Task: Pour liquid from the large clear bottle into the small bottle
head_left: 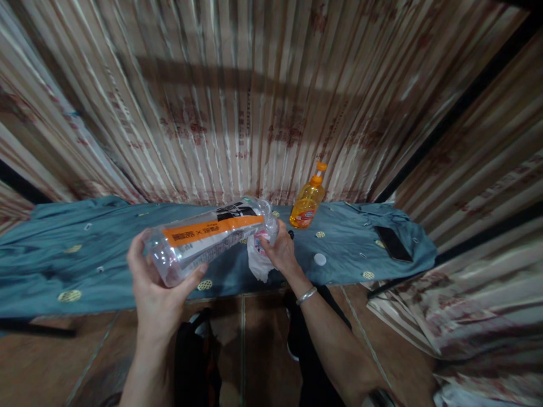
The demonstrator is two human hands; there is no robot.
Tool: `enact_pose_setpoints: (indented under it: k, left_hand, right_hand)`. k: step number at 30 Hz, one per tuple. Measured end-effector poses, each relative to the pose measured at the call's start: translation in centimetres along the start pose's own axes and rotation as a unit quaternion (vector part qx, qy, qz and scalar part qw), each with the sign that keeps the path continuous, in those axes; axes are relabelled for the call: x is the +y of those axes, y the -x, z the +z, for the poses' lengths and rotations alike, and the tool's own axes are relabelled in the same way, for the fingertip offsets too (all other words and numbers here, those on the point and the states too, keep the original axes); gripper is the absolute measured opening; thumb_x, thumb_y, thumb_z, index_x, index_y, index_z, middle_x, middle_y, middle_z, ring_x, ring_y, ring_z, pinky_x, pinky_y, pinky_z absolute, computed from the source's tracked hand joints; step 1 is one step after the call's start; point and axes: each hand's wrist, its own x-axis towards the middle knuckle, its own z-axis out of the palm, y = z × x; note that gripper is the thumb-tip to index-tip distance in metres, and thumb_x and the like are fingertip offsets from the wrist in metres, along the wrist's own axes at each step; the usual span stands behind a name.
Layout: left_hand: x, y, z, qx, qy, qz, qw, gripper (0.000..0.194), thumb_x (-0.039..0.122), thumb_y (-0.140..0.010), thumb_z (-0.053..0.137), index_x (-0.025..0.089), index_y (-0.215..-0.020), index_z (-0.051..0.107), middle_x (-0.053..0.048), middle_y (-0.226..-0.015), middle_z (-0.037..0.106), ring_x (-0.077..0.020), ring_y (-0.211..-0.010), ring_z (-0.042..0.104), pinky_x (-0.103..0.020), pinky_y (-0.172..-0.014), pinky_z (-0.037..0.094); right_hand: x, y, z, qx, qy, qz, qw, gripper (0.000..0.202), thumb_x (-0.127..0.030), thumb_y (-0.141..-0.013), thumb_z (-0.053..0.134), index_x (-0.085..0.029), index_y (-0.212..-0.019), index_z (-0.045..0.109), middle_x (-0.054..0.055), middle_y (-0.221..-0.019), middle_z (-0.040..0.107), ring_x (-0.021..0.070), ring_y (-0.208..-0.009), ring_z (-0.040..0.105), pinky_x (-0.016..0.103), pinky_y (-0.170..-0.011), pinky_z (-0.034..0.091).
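Observation:
A large clear plastic bottle with an orange and white label is held tilted on its side above the blue cloth. My left hand is wrapped round its base at the left. At the bottle's narrower right end, my right hand is closed, with a crumpled white bag or tissue with pink print in its fingers. The fingers partly hide the bottle's neck. Behind my right hand, a pump bottle of orange liquid stands on the cloth.
Blue patterned cloth covers the narrow surface. A white round cap lies right of my right hand, and a black phone farther right. Striped curtains hang behind and at the right. Dark bars cross both sides.

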Motion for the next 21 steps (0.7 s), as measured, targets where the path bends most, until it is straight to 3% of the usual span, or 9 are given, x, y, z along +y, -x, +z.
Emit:
enact_pose_setpoints:
  k: [21]
  left_hand:
    - [0.04,0.01,-0.01,0.0,-0.006,-0.001,1.0,0.097,0.032,-0.046,0.093,0.024,-0.133,0.051,-0.008,-0.117,0.06,-0.0239,-0.097,0.068,-0.043,-0.086,0.061]
  right_hand:
    - [0.08,0.09,-0.01,-0.007,0.008,0.0,1.0,0.065,-0.038,-0.081,0.066,-0.009,-0.136,0.044,0.018,-0.114,0.069,0.0328,-0.106,0.068,0.046,-0.094,0.053]
